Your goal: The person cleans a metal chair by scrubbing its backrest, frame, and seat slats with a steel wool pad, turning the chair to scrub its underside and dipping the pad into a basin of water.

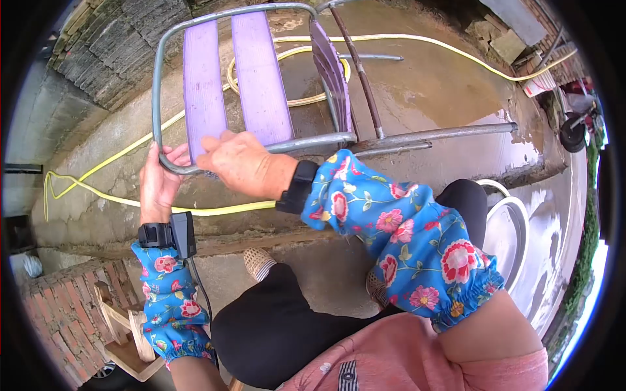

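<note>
One pale tub (538, 84) sits near the far right wall, its contents too small to tell; one chair (262, 81), with two broad purple slats (205, 88) toward the wearer, is just ahead of both hands; the left grip (160, 182) is clasped around the lower-left bend of its metal frame; the right grip (241, 164) is curled at the slats' lower ends, beside the frame's lower tube, its fingertips too hidden to tell what it grasps; yellow hose (238, 208) runs behind the chair over wet concrete (430, 85); one wooden stool (140, 332) stands lower left.
</note>
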Available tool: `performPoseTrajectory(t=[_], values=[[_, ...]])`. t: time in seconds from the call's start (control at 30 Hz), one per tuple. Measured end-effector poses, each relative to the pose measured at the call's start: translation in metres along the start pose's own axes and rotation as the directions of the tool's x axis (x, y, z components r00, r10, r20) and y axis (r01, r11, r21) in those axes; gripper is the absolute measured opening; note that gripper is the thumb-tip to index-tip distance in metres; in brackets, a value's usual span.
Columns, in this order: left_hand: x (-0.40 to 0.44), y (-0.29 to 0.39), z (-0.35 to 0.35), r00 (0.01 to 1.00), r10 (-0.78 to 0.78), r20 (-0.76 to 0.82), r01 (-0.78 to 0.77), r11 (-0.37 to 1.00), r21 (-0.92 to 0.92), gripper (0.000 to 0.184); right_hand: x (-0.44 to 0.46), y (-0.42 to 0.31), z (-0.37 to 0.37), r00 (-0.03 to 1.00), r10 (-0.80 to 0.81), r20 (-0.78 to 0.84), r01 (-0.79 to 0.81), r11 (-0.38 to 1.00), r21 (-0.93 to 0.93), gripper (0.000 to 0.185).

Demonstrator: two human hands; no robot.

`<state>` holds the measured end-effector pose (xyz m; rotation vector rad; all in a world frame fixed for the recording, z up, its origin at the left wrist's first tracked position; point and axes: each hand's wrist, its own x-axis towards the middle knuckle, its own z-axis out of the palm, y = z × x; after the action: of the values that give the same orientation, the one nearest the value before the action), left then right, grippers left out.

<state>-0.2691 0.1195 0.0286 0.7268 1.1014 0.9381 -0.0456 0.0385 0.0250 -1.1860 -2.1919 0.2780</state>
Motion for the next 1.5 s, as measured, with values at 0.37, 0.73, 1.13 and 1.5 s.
performPoseTrajectory(t=[0.37,0.73,1.13,1.5], values=[[-0.011,-0.002,0.019,0.990,0.108,-0.087,-0.100,0.991,0.083,0.036,-0.137,0.113,-0.114,0.941,0.197,0.276,-0.170,0.978,-0.120,0.027],[-0.011,-0.005,0.010,0.996,0.073,-0.049,-0.076,0.996,-0.055,0.038,0.028,-0.007,0.011,0.995,-0.104,0.002,0.104,0.990,0.092,0.022],[-0.020,-0.032,0.017,0.990,0.141,0.017,-0.131,0.957,-0.260,0.031,-0.034,0.076,-0.068,0.981,0.090,0.172,-0.112,0.987,0.118,0.021],[-0.015,-0.043,0.010,0.973,0.232,0.009,-0.220,0.931,-0.292,0.053,0.138,0.192,-0.046,0.961,0.276,-0.005,-0.260,0.898,-0.356,0.018]])
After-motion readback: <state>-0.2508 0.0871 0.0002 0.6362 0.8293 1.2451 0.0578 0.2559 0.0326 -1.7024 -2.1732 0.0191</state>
